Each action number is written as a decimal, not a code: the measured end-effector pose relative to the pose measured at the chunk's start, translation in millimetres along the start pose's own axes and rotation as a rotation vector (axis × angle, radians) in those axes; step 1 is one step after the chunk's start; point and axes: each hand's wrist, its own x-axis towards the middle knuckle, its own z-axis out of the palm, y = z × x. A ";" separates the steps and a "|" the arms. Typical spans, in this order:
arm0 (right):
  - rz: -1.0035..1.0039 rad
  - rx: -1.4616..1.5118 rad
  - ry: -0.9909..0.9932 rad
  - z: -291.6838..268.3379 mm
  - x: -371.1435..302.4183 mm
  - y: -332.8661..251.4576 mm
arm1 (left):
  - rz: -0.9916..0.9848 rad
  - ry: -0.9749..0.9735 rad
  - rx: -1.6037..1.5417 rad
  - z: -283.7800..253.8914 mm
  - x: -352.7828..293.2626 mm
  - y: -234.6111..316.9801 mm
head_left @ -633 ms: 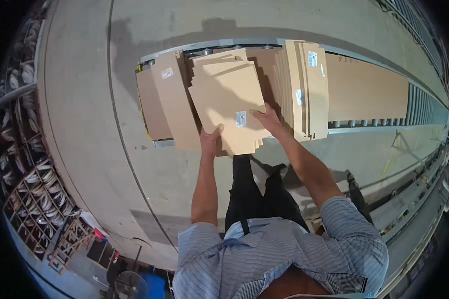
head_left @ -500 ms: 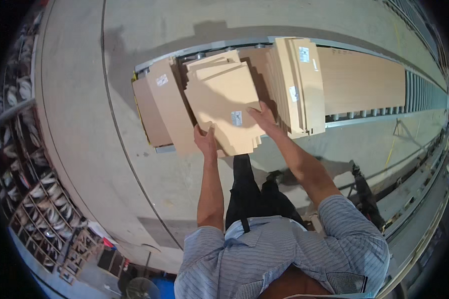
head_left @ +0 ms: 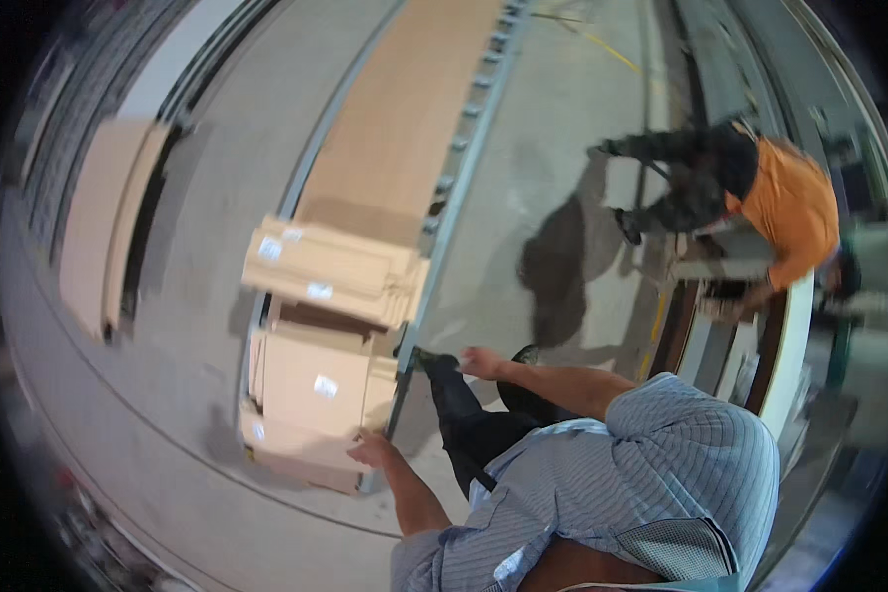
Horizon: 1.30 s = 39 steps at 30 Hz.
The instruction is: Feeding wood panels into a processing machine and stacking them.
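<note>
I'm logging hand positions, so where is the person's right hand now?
In the head view, the right hand is slightly right of and below centre, right of the conveyor rail and cardboard stacks, near the dark trousers.

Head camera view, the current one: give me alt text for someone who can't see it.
A person's left hand is at the edge of a cardboard stack on a roller conveyor; the right hand is raised away from it, seemingly empty. A second stack lies farther along. At right, a co-worker in orange bends forward.
</note>
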 end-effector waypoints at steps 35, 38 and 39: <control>0.832 2.048 1.308 -14.9 -340.4 460.2 | 1.156 -1.438 0.379 189.3 -720.5 420.2; 0.795 2.163 1.286 -36.8 -353.4 519.2 | 1.225 -1.490 0.397 227.2 -817.4 428.6; 0.859 2.220 1.252 -39.2 -358.5 543.2 | 1.209 -1.482 0.406 238.8 -845.7 418.4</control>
